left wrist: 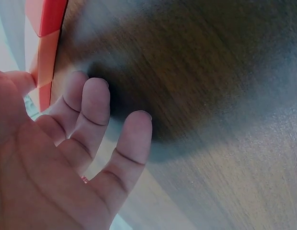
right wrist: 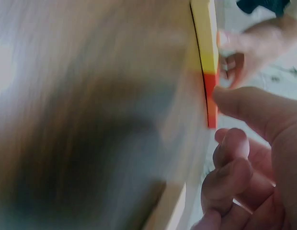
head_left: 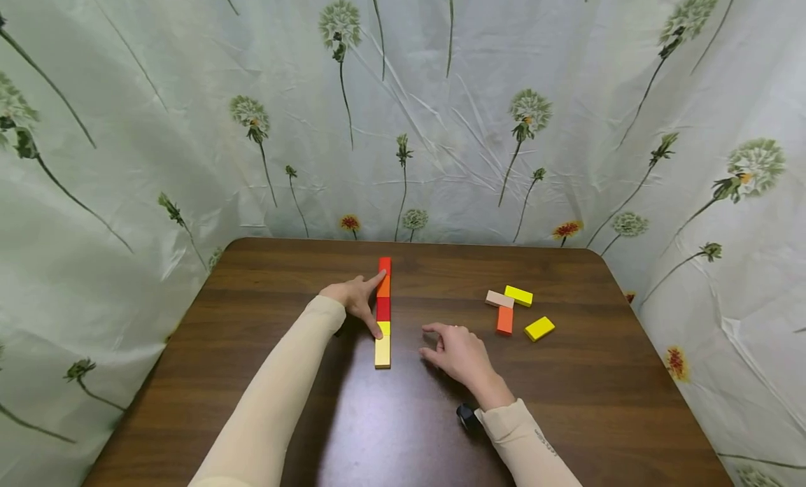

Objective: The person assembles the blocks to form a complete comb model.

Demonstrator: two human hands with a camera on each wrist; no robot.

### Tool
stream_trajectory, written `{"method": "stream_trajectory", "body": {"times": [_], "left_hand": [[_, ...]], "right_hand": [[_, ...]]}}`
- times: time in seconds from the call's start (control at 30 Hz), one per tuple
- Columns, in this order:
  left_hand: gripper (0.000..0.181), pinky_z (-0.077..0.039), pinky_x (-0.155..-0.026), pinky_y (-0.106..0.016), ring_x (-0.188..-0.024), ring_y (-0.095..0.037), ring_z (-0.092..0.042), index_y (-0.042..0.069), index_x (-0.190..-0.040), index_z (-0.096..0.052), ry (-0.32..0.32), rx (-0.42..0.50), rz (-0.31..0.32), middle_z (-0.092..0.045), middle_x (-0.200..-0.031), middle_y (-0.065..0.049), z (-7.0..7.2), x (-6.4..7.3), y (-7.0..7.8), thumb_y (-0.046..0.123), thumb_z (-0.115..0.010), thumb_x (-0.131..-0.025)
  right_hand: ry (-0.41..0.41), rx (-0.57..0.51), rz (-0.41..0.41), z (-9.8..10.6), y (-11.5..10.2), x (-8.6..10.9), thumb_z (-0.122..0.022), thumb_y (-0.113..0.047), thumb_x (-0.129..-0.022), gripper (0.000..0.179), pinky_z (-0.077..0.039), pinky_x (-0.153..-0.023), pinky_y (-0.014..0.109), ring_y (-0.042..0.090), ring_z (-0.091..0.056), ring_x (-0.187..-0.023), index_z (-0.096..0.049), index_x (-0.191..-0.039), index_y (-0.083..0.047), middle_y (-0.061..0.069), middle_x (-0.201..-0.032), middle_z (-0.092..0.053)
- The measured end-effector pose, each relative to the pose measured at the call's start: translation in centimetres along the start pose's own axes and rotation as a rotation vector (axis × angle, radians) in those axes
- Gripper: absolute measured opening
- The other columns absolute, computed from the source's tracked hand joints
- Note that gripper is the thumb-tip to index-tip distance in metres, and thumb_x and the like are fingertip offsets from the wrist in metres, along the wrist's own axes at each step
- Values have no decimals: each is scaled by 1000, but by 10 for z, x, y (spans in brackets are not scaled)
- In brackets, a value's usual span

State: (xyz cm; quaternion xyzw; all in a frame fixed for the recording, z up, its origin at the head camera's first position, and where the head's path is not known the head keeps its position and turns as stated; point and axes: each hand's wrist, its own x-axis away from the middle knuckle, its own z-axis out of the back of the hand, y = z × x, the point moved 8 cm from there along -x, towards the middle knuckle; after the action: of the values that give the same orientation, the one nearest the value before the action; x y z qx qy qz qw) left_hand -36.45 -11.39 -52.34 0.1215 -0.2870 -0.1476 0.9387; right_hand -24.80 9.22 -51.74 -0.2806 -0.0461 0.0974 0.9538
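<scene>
A straight row of flat blocks runs away from me: pale yellow [head_left: 383, 354] at the near end, then yellow [head_left: 386, 327], dark red [head_left: 383, 308], orange [head_left: 384, 287] and bright red [head_left: 385, 264] at the far end. My left hand [head_left: 356, 297] reaches over the row's left side with thumb and index finger spread apart. Its index fingertip is at the orange block, its thumb tip by the yellow ones. In the left wrist view the other fingers [left wrist: 96, 100] are loosely bent. Right of the row hovers my right hand [head_left: 461, 353], fingers loosely curled around nothing.
Beyond my right hand lie several loose blocks: a pinkish-beige one [head_left: 499, 299], an orange-red one [head_left: 505, 320] and two yellow ones, one [head_left: 519, 295] farther back and one [head_left: 539, 328] nearer. The brown wooden table [head_left: 264, 277] ends at a flower-patterned curtain [head_left: 441, 158].
</scene>
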Motion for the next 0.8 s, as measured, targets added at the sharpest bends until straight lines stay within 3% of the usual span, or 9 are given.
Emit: {"method": "stream_trajectory", "body": {"times": [0.3,0.8], "left_hand": [[147,-32,-127,-66,-164,-47,-24,33,-175,-2,-12,17,0,-15,-178,-29,0,-1,1,58,-100,-67],[147,-33,-127,-66,-163,-48,-26,31,-175,-3,-5,22,-9,-17,-176,-31,-2,-7,0,56,-101,-67]], "right_hand": [[40,61,-162,30,43,7,-85,-31,-92,44,-37,-54,30,15,-50,-63,-76,-134,-18,-2,-74,-59],[83,83,-251,37,67,12,-83,-29,-92,35,-40,-56,33,16,-55,-65,-80,-122,-12,-2,-73,-62]]}}
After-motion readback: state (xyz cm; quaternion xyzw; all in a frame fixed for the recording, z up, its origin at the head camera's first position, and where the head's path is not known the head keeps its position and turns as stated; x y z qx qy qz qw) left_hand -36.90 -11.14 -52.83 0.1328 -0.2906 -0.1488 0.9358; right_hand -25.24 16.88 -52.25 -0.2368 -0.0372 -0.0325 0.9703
